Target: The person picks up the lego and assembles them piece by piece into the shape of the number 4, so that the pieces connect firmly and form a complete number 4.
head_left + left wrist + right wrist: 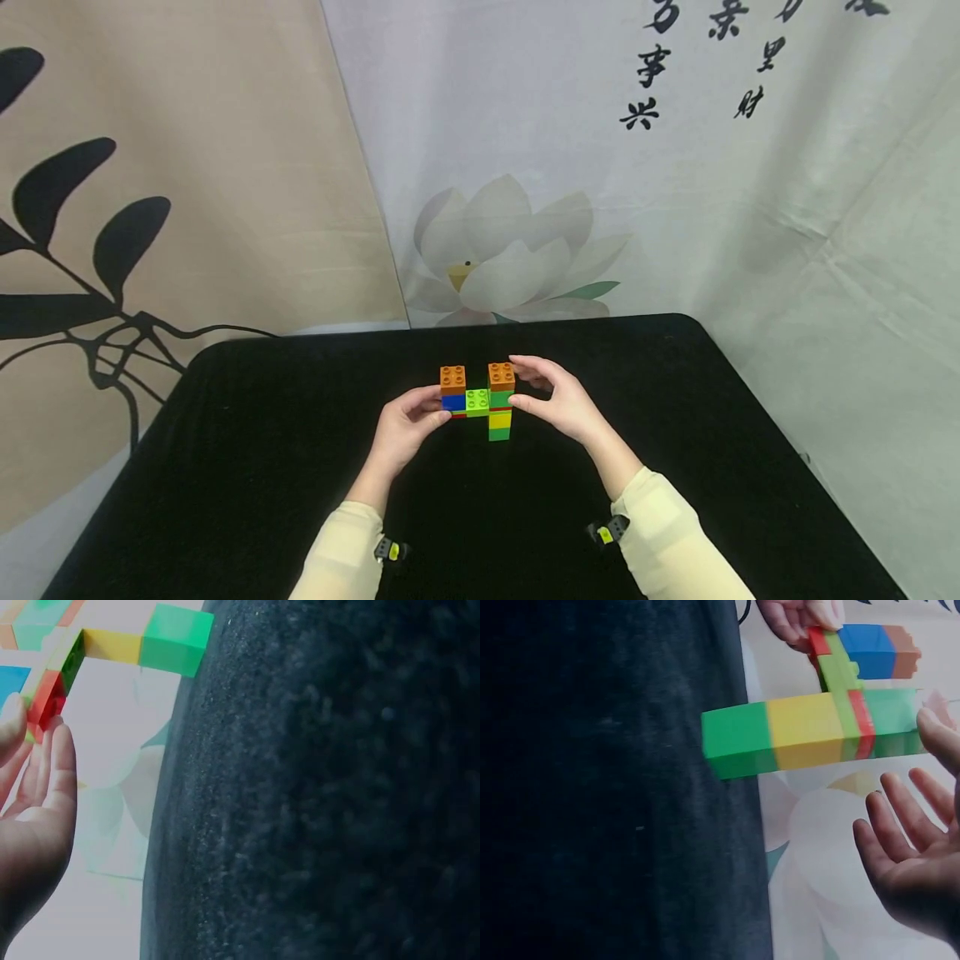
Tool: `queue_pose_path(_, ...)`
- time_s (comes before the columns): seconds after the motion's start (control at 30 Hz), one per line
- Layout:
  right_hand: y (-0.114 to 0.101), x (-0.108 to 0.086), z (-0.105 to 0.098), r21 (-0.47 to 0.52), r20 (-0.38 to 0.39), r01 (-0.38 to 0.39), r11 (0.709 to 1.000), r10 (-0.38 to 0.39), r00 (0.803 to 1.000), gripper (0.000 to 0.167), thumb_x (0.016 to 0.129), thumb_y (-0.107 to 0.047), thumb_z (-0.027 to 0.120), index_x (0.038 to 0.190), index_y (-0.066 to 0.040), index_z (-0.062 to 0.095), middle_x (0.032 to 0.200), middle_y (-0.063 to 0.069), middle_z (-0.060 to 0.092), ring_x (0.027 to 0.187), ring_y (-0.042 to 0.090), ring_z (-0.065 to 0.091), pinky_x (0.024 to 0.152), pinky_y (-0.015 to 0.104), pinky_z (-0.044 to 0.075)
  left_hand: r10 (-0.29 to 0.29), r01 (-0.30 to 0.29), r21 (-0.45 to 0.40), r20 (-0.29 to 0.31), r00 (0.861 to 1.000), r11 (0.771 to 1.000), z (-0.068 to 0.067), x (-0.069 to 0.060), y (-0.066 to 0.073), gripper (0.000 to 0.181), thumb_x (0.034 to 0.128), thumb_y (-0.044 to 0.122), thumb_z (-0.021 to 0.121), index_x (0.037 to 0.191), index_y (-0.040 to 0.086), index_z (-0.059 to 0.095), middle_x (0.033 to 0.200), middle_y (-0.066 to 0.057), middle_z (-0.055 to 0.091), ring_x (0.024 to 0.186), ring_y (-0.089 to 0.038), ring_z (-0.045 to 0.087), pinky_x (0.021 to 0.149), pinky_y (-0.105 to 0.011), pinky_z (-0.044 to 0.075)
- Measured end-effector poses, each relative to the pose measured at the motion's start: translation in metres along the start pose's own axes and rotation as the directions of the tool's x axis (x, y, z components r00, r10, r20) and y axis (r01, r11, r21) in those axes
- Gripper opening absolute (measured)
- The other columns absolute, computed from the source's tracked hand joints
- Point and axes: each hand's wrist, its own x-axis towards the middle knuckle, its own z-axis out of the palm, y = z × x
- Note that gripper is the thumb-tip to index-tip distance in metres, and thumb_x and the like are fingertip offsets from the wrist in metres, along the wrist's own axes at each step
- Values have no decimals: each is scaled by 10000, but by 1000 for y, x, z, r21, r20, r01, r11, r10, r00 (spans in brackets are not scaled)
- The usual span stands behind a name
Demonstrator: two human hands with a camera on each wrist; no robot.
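Note:
A structure of toy building blocks [477,403] stands upright over the black table. Its right column has an orange block [501,377] on top, green below, then a thin red layer, yellow and a green block [739,742] at the bottom. A lime block [477,400] lies between the columns; the left one stacks orange over a blue block [453,402]. My left hand [403,429] grips the left end, with thumb and fingertips at the red block [46,703]. Beside the right column is my right hand [558,400], thumb near the upper green block, fingers loosely spread.
A black cloth covers the table [225,483], whose far edge lies behind the blocks. Behind it hangs a pale curtain [510,250] with a printed flower and dark writing. Each sleeve has a small black device at the wrist.

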Motion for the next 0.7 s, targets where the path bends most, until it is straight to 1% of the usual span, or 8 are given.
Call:
queue_pose_path(0.17,7,-2,4,52,15,-36,998,35,999,570,891,-184,758,1405,-100,525,1319,108,591,1192,292,552,1036,504,433,-40,40,14,-6,999,999,0,0,4,333,932,84,690,1259,44,641,1157,-122,660,1060,-270,640,950,-392,522)
queue_pose_path(0.27,10,-2,7,76,21,-48,996,46,999,561,891,-170,756,1393,-74,525,1308,125,594,1184,310,557,1028,507,441,-43,44,18,-10,999,999,0,-1,6,339,933,63,684,1265,18,632,1152,-140,659,1065,-296,635,954,-421,519)
queue_pose_path(0.37,13,-2,11,96,24,-55,994,53,998,544,901,-161,744,1385,-53,521,1301,140,596,1180,322,562,1023,514,444,-42,42,18,-12,999,999,-1,-1,5,335,930,83,693,1258,36,644,1139,-120,668,1055,-272,638,946,-401,524)
queue_pose_path(0.47,17,-2,14,125,23,-70,990,68,997,520,909,-149,733,1377,-57,527,1296,135,603,1179,320,568,1024,513,444,-36,36,12,-10,999,999,-2,-1,2,335,922,118,711,1249,65,659,1134,-96,674,1044,-244,643,939,-380,528)
queue_pose_path(0.57,20,-3,16,161,24,-85,983,82,996,482,913,-135,726,1355,-69,545,1276,118,616,1166,301,579,1014,490,456,-28,28,13,-8,1000,1000,-3,-1,0,344,912,134,728,1246,80,667,1130,-88,680,1037,-238,648,937,-378,530)
queue_pose_path(0.63,21,-3,18,179,28,-81,980,78,997,460,915,-120,720,1339,-60,552,1260,120,623,1152,300,586,1000,470,471,-20,20,6,-6,1000,1000,-4,-1,-2,348,905,137,736,1242,81,671,1126,-85,684,1031,-234,649,933,-371,532)
queue_pose_path(0.7,22,-4,19,196,29,-76,978,72,997,440,918,-106,715,1324,-45,555,1246,132,627,1140,308,590,990,453,480,-26,26,8,-5,1000,1000,-4,-4,6,347,907,107,729,1243,51,665,1124,-102,687,1034,-250,649,934,-375,532)
